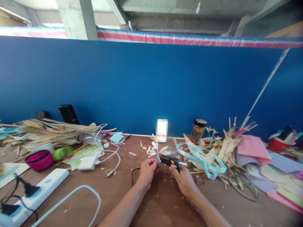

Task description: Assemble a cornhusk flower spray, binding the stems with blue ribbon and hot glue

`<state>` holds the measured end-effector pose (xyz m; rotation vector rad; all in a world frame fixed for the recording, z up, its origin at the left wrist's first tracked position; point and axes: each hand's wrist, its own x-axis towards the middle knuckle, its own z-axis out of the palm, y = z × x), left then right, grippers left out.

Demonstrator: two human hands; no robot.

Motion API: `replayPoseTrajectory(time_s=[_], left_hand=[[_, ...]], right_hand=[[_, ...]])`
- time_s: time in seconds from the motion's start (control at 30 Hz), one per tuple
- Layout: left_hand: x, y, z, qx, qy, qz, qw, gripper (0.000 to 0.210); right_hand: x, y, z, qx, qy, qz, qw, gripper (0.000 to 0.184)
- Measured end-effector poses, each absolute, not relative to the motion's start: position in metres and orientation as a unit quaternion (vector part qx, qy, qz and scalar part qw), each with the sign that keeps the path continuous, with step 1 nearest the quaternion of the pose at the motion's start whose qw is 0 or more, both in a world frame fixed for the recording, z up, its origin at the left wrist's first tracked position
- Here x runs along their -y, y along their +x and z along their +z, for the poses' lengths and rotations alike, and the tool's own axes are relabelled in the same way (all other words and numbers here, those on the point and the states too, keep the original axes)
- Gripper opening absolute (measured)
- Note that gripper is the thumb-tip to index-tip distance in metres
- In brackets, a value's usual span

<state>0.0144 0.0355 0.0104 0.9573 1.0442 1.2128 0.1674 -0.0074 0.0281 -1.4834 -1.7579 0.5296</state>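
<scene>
My left hand (pixel 149 170) pinches the lower end of a thin stem wrapped in light-blue ribbon (pixel 158 153), which stands roughly upright above the table. Pale dried-husk pieces (pixel 153 138) show at its top. My right hand (pixel 184 181) is closed round a black hot glue gun (pixel 169 160) with a white glue stick (pixel 182 163) poking out of its back. The gun's nozzle points left and is close to the stem by my left fingertips; whether they touch I cannot tell. Small cut husk petals (pixel 150 149) lie just behind the stem.
Loose light-blue ribbon (pixel 203 157) lies over dried husks (pixel 224 151) on the right, near a lidded jar (pixel 199 130) and coloured paper (pixel 253 148). At left are a white power strip (pixel 44 192), cables, a charger (pixel 87 163), a pink round case (pixel 39 160) and husk strips (pixel 54 127). A blue partition (pixel 142 82) borders the back.
</scene>
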Motion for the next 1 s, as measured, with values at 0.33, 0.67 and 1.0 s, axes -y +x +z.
replayPoseTrajectory(time_s=[0.33, 0.67, 1.0], left_hand=[[-0.0356, 0.0143, 0.0103, -0.452, 0.424, 0.521, 0.587, 0.02], [-0.0353, 0.0142, 0.01, -0.455, 0.415, 0.521, 0.59, 0.019], [-0.0361, 0.0145, 0.0127, -0.456, 0.395, 0.527, 0.599, 0.021]], right_hand=[[0.0062, 0.1679, 0.0219, 0.676, -0.594, 0.202, 0.386, 0.042], [0.0077, 0.1677, 0.0287, 0.683, -0.582, 0.209, 0.389, 0.042], [0.0086, 0.1679, 0.0283, 0.69, -0.588, 0.204, 0.369, 0.04]])
